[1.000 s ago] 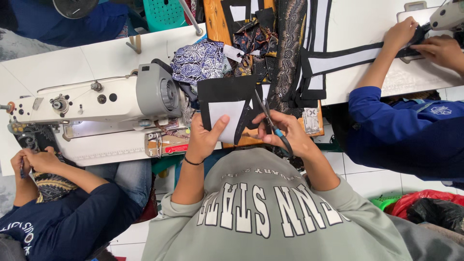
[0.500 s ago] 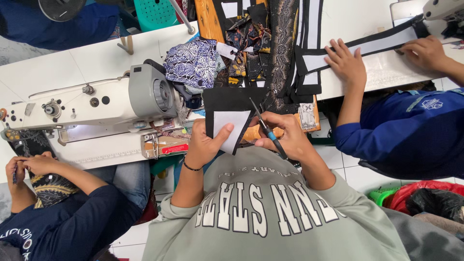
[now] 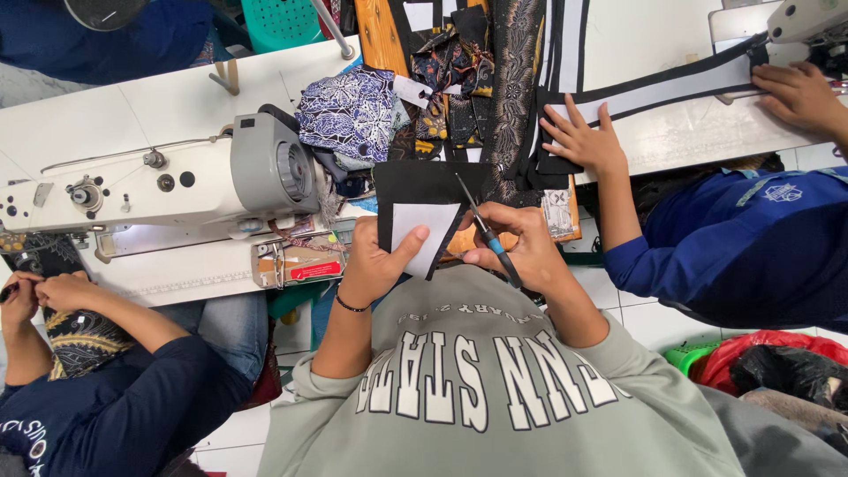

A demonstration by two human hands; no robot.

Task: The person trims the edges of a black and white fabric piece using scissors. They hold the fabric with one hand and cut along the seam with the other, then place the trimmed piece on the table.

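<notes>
My left hand grips a black fabric piece with a white panel by its lower left edge, thumb lying on the white part. My right hand holds small scissors with a blue handle. Their blades point up and left at the fabric's right edge. Both hands are in front of my grey sweatshirt, just off the table edge.
A white sewing machine stands at the left, with patterned fabric scraps heaped beside it. A co-worker in blue presses a hand on a black and white strip at the right. Another person's hands are at the lower left.
The co-worker's hand has slid left along the strip towards my fabric. My hands keep the fabric piece and scissors, with the piece now held a little lower.
</notes>
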